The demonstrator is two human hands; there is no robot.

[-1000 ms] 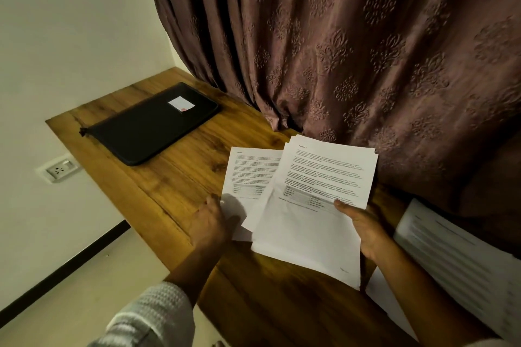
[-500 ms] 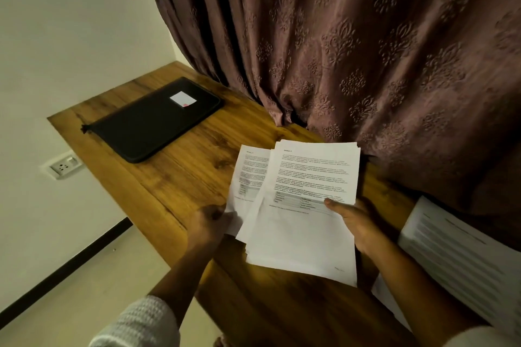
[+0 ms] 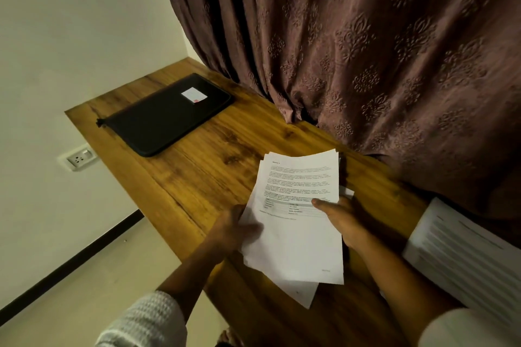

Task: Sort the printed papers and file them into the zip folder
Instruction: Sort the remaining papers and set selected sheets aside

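Printed papers (image 3: 296, 236) pinched at opposite edges by left hand (image 3: 234, 231) and right hand (image 3: 342, 220); zip folder (image 3: 166, 115) well apart

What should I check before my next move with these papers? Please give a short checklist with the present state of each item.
1. Both hands grip the stack: ok. The left hand and the right hand hold the printed papers at their sides.
2. Sheets squared: not ok. One sheet sticks out at the bottom and the top edges fan.
3. Folder open for filing: not ok. The zip folder lies flat and looks closed at the far end of the table.
4. All papers gathered: not ok. A second pile lies on the right, untouched.
5. Page order correct: cannot tell. The print is too blurred.
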